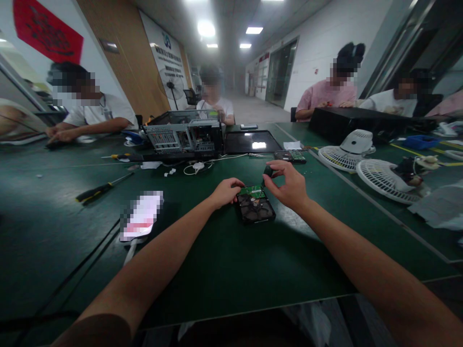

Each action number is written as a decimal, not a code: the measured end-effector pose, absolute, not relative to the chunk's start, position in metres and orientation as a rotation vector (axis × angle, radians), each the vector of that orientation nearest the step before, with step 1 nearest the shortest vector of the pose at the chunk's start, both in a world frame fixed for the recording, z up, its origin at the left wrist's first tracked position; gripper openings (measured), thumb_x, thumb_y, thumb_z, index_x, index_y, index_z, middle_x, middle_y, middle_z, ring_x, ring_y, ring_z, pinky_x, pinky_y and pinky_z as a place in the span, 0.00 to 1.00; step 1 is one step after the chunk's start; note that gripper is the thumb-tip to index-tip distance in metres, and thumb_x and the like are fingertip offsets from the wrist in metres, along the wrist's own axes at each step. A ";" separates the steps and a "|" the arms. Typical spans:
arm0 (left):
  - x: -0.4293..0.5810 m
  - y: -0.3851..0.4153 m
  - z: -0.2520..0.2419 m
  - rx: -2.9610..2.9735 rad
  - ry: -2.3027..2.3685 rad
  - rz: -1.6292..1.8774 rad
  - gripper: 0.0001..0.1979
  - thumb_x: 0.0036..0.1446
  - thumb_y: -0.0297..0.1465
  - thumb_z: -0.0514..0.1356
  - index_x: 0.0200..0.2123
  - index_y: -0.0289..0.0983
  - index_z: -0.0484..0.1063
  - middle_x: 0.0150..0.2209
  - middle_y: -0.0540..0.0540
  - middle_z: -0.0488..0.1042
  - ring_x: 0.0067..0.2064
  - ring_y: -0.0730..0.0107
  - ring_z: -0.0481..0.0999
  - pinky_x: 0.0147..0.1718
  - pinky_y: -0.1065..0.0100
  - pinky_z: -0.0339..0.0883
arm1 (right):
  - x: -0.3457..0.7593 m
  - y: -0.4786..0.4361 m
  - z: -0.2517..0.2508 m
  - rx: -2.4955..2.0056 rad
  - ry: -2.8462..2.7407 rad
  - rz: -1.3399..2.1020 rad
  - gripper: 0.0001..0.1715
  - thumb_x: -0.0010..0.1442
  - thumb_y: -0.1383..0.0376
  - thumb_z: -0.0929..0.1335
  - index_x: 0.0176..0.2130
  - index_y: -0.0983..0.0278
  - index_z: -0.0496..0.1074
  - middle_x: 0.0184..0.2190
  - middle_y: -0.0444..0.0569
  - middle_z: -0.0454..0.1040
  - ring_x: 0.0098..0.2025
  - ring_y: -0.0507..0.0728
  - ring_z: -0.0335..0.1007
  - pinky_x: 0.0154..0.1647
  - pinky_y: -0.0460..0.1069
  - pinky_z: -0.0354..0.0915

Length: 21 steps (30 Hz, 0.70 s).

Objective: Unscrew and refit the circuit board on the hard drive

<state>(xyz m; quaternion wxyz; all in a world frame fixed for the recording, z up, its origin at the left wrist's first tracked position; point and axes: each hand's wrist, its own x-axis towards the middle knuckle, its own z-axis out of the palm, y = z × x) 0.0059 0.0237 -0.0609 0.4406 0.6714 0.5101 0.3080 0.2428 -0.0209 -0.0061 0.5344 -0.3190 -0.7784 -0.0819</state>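
A hard drive (256,208) lies on the green table in front of me, its green circuit board facing up at the far end. The fingers of my left hand (227,193) are closed on its far left corner. My right hand (287,184) pinches the dark handle of a small screwdriver (267,172), held upright over the board's right side. The screwdriver's tip is too small to make out, so I cannot tell if it touches a screw.
An opened computer case (184,137) and a black panel (251,141) stand beyond the drive. Left lie a yellow-black screwdriver (94,192) and a lit phone (143,216) on a cable. White fan parts (345,152) sit right, near a black box (356,123). Several people sit around the table.
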 end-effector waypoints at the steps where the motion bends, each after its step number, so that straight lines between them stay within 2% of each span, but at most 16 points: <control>1: 0.006 0.024 -0.061 1.664 1.268 0.764 0.15 0.63 0.23 0.56 0.52 0.34 0.74 0.29 0.49 0.76 0.21 0.77 0.72 0.17 0.76 0.62 | 0.243 -0.021 -0.006 -0.760 -1.854 -0.193 0.16 0.62 0.63 0.71 0.48 0.59 0.66 0.48 0.53 0.76 0.38 0.57 0.77 0.37 0.55 0.76; 5: 0.006 0.025 -0.062 1.656 1.277 0.769 0.15 0.63 0.23 0.56 0.51 0.34 0.74 0.32 0.48 0.77 0.21 0.78 0.72 0.17 0.76 0.62 | 0.246 -0.021 -0.006 -0.789 -1.852 -0.233 0.15 0.62 0.64 0.71 0.47 0.58 0.67 0.45 0.52 0.73 0.38 0.58 0.74 0.38 0.56 0.75; 9: 0.006 0.025 -0.062 1.669 1.287 0.756 0.16 0.63 0.23 0.56 0.52 0.34 0.74 0.31 0.49 0.77 0.21 0.77 0.73 0.17 0.76 0.62 | 0.247 -0.022 -0.003 -0.809 -1.860 -0.294 0.14 0.61 0.64 0.71 0.47 0.57 0.67 0.42 0.50 0.71 0.36 0.58 0.72 0.40 0.57 0.74; 15: 0.006 0.025 -0.063 1.686 1.275 0.773 0.16 0.62 0.23 0.56 0.52 0.33 0.74 0.27 0.50 0.74 0.20 0.76 0.72 0.16 0.77 0.61 | 0.246 -0.022 -0.002 -0.769 -1.887 -0.270 0.16 0.61 0.66 0.70 0.49 0.58 0.67 0.49 0.53 0.74 0.46 0.61 0.74 0.42 0.57 0.75; 21: 0.006 0.026 -0.064 1.684 1.293 0.762 0.15 0.62 0.24 0.56 0.51 0.34 0.74 0.27 0.50 0.74 0.21 0.76 0.73 0.17 0.77 0.62 | 0.247 -0.023 -0.005 -0.821 -1.911 -0.296 0.21 0.61 0.66 0.69 0.54 0.58 0.67 0.53 0.53 0.77 0.39 0.59 0.77 0.43 0.57 0.74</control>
